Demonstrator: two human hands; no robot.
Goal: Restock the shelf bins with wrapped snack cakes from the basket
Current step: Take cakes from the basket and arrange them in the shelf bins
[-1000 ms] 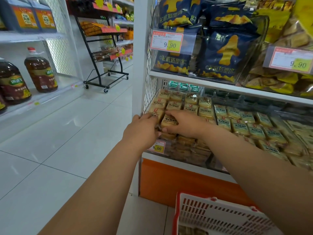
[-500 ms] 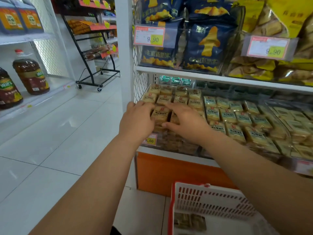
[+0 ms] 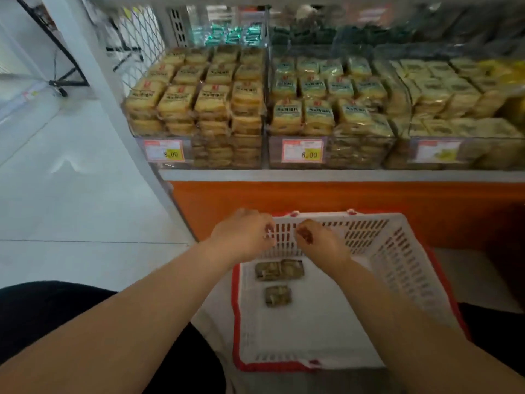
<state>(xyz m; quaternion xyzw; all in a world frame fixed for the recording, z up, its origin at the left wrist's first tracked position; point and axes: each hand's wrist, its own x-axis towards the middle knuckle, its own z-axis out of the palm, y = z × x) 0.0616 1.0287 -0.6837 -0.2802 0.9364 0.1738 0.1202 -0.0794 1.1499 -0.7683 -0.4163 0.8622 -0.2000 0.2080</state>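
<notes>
Three snack cakes left in basket. We risk crushing one if we snatch. Left hand loosely curled, empty, at basket's rim; right hand likewise, above cakes. Left bin stacked full; neighbouring bin too.

A shop, a small grocery by the look. Clear shelf bins across the upper frame, packed with wrapped snack cakes; price tags reading 8.00 on the bin fronts. White tiled floor at left, shopping basket at lower centre.
</notes>
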